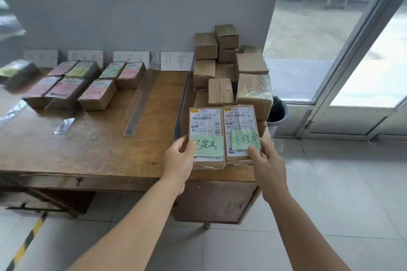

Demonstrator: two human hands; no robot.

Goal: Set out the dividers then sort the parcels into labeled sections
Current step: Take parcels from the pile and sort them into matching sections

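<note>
Two cardboard parcels with shipping labels and green notes lie side by side at the desk's front right corner. My left hand grips the left parcel at its near edge. My right hand grips the right parcel the same way. Clear plastic dividers stand on the wooden desk: one long divider in the middle, another divider beside the parcel pile. White paper section labels lean against the wall. Sorted parcels with pink and green notes fill the left sections.
A pile of unsorted brown boxes is stacked at the desk's back right corner. A dark bin stands on the floor behind the desk by a glass door. Yellow-black floor tape runs at the lower left.
</note>
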